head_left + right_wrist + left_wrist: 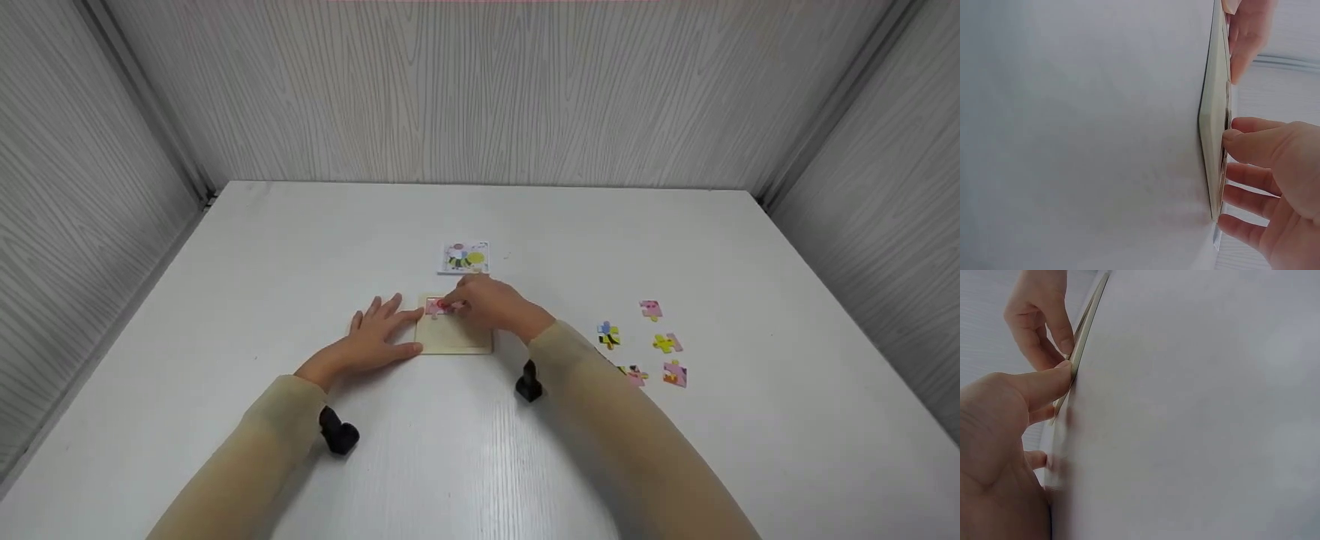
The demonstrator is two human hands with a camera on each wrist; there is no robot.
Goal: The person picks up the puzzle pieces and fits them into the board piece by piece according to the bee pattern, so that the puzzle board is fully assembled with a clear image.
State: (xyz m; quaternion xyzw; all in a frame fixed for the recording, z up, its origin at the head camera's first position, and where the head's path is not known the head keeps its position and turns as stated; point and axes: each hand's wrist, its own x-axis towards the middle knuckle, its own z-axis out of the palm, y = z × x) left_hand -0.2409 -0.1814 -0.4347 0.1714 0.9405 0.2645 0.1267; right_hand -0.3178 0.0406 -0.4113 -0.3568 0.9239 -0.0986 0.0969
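Note:
A shallow pale wooden puzzle tray (459, 342) lies flat on the table. Along its left edge, the thumb and forefinger of my left hand (375, 337) touch the frame while the other fingers spread over the tabletop. My right hand (491, 300) reaches over the tray's upper part, pinching a small pink-and-red puzzle piece between thumb and forefinger. Another pink puzzle piece (433, 308) sits in the tray's upper left corner, right beside those fingertips. In the right wrist view, the right thumb (1241, 145) is down at the tray's surface; the pinched piece is mostly hidden.
Beyond the tray lies a square picture card (465, 257) showing a bee. Several loose pieces are scattered on the right, among them a pink one (651, 309), a yellow-and-pink one (666, 343) and a bee-striped one (608, 335). The right sleeve (607, 390) partly covers others.

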